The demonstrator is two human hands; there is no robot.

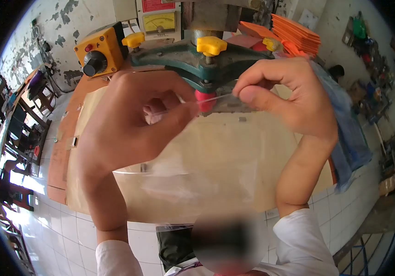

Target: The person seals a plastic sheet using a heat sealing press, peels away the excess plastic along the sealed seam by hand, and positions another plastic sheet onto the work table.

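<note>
A thin clear plastic sheet hangs by its top edge between my two hands, above the beige work surface. At the left, my left hand pinches one end of that edge between thumb and fingers. My right hand holds the other end in a pinch of thumb and forefinger. Just behind the stretched edge is a red knob under the green metal frame of a machine. The sheet is see-through, so its lower outline is hard to make out.
A yellow control box with a black dial stands at the back left. Yellow knobs top the machine frame. Orange sheets are stacked at the back right. Blue plastic hangs over the right edge.
</note>
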